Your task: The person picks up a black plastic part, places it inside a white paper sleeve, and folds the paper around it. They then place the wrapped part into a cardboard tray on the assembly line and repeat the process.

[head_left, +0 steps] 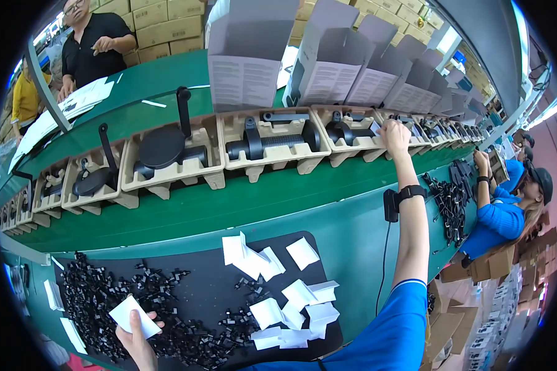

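My left hand (137,337) is closed on a white folded leaflet (132,314), held above a heap of small black plastic parts (96,303). The arm on the right stretches far forward, and my right hand (395,137) is pinched over a beige moulded pulp tray (346,150). At its fingertips is a small white folded leaflet (375,128), partly hidden by the fingers. Black cylindrical parts (340,131) lie in that tray. Left of it, another pulp tray (254,162) holds a black ribbed cylinder (284,141) and a flat bar.
Several white folded leaflets (300,294) lie on a black mat (210,278). Open grey boxes (244,80) line the far side of the trays. Black cables (449,207) are piled at right near a co-worker in blue (498,213). A person in black (93,49) stands across the line.
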Tool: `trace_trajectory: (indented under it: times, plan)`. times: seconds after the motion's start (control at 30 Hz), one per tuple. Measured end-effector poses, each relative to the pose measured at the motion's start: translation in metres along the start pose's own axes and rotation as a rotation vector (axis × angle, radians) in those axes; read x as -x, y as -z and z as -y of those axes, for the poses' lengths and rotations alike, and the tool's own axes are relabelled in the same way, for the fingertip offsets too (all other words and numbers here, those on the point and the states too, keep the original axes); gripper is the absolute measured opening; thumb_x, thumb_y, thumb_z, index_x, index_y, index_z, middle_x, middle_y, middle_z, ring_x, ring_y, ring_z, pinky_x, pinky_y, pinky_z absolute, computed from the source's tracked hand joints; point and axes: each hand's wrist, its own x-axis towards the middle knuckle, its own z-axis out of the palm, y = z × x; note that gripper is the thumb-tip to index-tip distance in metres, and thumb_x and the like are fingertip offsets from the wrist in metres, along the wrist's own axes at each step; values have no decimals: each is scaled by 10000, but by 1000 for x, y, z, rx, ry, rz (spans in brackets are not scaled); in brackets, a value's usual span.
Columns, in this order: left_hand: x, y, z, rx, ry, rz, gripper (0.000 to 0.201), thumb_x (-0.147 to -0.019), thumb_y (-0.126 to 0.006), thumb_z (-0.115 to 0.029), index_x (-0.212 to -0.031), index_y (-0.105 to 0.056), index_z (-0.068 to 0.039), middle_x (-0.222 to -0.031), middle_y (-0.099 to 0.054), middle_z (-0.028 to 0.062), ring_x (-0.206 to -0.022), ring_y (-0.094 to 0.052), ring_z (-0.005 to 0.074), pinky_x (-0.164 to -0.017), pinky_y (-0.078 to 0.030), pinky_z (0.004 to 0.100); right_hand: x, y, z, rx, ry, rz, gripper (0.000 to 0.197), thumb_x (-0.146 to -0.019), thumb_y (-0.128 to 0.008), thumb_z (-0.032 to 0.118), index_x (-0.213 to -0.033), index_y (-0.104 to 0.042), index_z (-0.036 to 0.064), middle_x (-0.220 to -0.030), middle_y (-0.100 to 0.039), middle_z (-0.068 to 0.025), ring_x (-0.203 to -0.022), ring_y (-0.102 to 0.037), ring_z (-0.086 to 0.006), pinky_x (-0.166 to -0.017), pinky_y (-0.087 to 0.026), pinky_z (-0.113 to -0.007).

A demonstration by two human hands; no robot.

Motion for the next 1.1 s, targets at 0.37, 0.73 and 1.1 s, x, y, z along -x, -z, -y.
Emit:
trace_trajectory:
  times: [0.37,0.73,1.1]
  plan:
    - [-3,0,-7,-10,24,63,362,-924,-525,-244,-1100,-528,72,-769,-649,190,-568,-634,214,-526,-523,281,5,48,91,-46,93,-75,242,-756,-670,318,-878,-687,110,-846,-643,-97,-787,-640,-280,-685,-509,-394]
    - [-9,26,0,57,25,130,313,-920,-532,-242,-1051,-520,42,-753,-644,164,-563,-631,205,-496,-519,272,21,25,205,46,86,298,389,-712,-721,245,-1048,-634,70,-1035,-600,-171,-898,-627,-320,-790,-508,-411]
    - [-21,58,7,118,44,65,332,-922,-525,-241,-1061,-515,60,-770,-650,193,-554,-633,218,-514,-530,285,4,18,198,-71,163,428,445,-785,-642,289,-1192,-579,119,-1120,-557,-176,-1092,-506,-358,-902,-444,-433]
